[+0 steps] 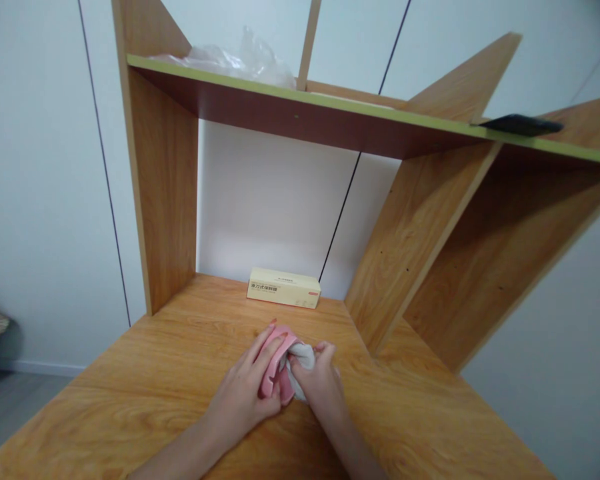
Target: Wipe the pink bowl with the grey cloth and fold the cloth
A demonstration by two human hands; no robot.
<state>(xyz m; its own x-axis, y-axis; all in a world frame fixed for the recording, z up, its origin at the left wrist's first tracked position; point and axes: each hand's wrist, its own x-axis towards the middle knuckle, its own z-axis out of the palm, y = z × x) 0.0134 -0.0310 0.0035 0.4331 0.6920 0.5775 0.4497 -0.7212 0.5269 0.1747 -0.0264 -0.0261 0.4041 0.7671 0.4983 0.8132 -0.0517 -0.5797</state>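
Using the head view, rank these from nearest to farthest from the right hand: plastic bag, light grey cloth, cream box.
1. Light grey cloth: gripped in the right hand.
2. Cream box: ahead, toward the back of the desk.
3. Plastic bag: up on the shelf, toward its left end.

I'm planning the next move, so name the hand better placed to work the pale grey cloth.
Probably the right: the right hand grips the pale grey cloth, while the left hand holds the pink object.
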